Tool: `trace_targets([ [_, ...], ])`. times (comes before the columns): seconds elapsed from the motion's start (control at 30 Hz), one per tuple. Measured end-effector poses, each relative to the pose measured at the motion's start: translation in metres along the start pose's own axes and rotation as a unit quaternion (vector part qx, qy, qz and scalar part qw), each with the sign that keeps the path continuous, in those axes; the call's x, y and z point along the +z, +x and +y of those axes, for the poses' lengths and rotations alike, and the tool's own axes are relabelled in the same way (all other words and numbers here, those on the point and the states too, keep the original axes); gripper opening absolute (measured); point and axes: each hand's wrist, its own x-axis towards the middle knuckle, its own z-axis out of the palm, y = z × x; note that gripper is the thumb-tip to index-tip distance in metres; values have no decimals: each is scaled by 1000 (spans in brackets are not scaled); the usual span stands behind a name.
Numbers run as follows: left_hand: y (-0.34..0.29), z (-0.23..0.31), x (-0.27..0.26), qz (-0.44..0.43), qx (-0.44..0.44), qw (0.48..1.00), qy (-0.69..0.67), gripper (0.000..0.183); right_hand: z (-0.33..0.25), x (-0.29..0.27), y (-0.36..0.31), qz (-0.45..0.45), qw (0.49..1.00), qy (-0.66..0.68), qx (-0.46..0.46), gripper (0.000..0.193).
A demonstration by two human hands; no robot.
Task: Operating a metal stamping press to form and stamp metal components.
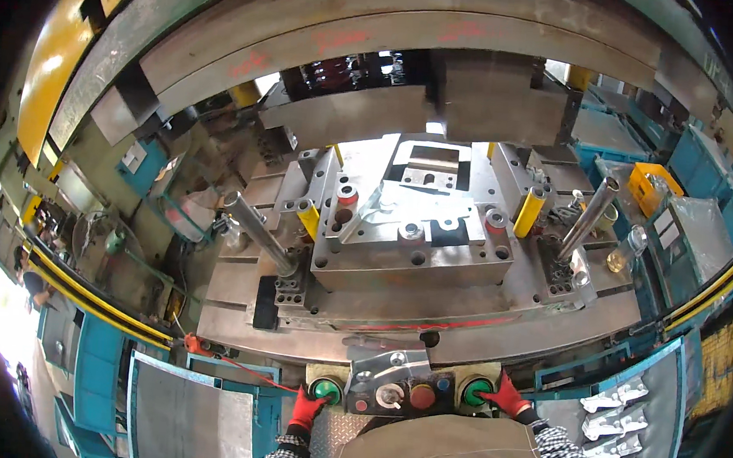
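My left hand, in a red glove, rests at the green push button on the left of a control panel. At the panel's other end, my right hand, also red-gloved, touches the right green push button. Fingers on both hands are spread, and neither hand holds anything. Between them the panel carries a red mushroom button, a selector switch and a small blue button. Ahead stands a steel lower die, with a shiny sheet-metal part lying on it.
Above the die hangs the press's upper die. Two upright guide posts flank the lower die. At lower right, several formed metal parts lie on a blue-framed table. A grey-topped table stands at left. A yellow crate sits at far right.
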Motion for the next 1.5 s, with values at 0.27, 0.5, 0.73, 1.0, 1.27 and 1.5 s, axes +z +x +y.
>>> trace_targets([
  [0.27, -10, 22, 12, 19, 12, 997, 72, 114, 32, 45, -14, 144, 981, -87, 96, 125],
  [0.5, -20, 41, 19, -22, 36, 997, -64, 92, 34, 42, -8, 121, 983, -88, 110, 131],
  [0.73, -6, 15, 11, 18, 30, 999, 12, 105, 23, 40, -8, 125, 987, -66, 82, 129],
  [1.0, -3, 14, 16, 7, 21, 1000, 8, 110, 31, 37, -13, 124, 985, -68, 96, 131],
  [1.27, -1, 22, 19, -40, 9, 998, 38, 95, 40, 32, -14, 116, 989, -37, 87, 123],
  [1.5, 90, 143, -56, -174, 81, 847, 496, 71, 20, 25, -6, 83, 993, 72, -43, 95],
])
